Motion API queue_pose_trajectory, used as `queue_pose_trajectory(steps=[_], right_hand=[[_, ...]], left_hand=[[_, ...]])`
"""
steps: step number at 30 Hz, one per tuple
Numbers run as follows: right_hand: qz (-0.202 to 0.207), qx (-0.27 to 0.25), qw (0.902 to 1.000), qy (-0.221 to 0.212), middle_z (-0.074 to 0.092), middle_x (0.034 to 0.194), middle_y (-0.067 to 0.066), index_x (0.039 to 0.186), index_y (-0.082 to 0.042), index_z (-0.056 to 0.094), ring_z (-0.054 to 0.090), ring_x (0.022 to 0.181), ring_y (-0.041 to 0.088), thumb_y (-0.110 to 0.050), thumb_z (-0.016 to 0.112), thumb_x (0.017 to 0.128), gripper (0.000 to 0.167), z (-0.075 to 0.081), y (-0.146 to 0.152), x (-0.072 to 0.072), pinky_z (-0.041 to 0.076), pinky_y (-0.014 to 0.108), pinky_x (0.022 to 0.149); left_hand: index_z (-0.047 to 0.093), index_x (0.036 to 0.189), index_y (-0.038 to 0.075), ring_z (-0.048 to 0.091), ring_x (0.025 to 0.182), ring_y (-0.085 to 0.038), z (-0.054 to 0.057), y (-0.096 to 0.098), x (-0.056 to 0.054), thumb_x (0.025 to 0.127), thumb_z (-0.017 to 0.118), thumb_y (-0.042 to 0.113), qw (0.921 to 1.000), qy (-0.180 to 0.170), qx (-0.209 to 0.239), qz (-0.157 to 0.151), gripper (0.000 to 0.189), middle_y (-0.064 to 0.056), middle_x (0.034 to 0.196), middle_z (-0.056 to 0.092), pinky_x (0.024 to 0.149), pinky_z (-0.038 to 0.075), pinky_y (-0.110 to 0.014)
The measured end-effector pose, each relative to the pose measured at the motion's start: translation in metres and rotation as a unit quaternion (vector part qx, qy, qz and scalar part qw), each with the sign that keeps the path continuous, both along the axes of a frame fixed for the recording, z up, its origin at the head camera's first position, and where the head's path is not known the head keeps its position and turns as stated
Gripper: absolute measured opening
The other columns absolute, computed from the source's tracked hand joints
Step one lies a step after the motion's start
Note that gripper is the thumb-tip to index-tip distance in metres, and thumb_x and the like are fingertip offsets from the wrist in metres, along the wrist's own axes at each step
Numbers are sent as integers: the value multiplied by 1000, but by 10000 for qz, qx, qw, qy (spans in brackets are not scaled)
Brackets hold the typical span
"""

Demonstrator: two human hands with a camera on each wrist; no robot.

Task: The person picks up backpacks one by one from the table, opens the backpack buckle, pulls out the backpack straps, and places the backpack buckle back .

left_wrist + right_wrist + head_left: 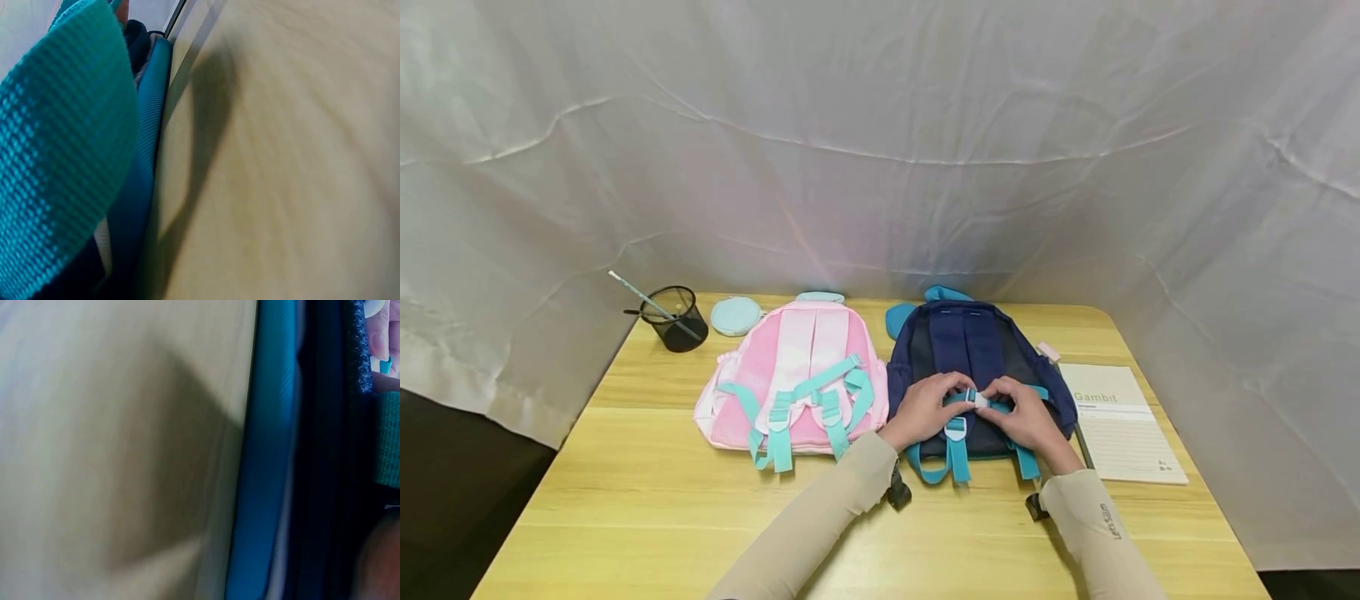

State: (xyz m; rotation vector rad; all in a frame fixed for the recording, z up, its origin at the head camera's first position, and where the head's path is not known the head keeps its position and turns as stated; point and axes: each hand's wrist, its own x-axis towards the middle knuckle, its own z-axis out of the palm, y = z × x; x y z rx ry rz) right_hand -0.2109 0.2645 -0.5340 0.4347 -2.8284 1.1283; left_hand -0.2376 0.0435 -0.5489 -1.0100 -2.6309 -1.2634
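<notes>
A navy backpack (pixel 964 337) lies with its shoulder straps facing up. Across it runs a teal chest strap (pixel 1039 392) with a small white buckle (pixel 981 401) near the middle. My left hand (pixel 925 410) pinches the buckle's left side, thumb and fingertips bent around it. From the other side, my right hand (pixel 1024 414) pinches the right part of the same buckle. Whether the two halves are joined cannot be told. In the left wrist view, a teal strap (pixel 69 144) fills the near left; the right wrist view shows the backpack's teal edge (pixel 262 456).
To the left lies a pink backpack (pixel 760 367) with mint straps. Beyond it are a round light-blue pouch (pixel 737 317) and a black mesh pen holder (pixel 688 332) with a pencil. A notebook (pixel 1131 442) lies right of the navy backpack, on the wooden table (pixel 647 517).
</notes>
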Motion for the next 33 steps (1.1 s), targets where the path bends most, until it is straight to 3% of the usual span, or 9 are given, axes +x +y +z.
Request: queue_pose_trajectory(steps=[19,33], right_hand=[[-31,-87,9999,-96,68,96,2,95,-18,75,61,88,20,-18,82,90,9,2,2,-2,50,36,80],[-22,-412,9990,-189,69,99,3,97,-17,74,62,89,17,-21,80,93,8,1,7,-2,52,34,82]], left_hand=[[65,125,27,66,108,-9,-1,-2,1,103,64,36,9999,-44,160,-16,24,7,120,70,93,53,-24],[65,125,21,66,102,-9,3,-2,4,103,67,28,9926,-713,979,57,23,1,117,71,89,54,-22]])
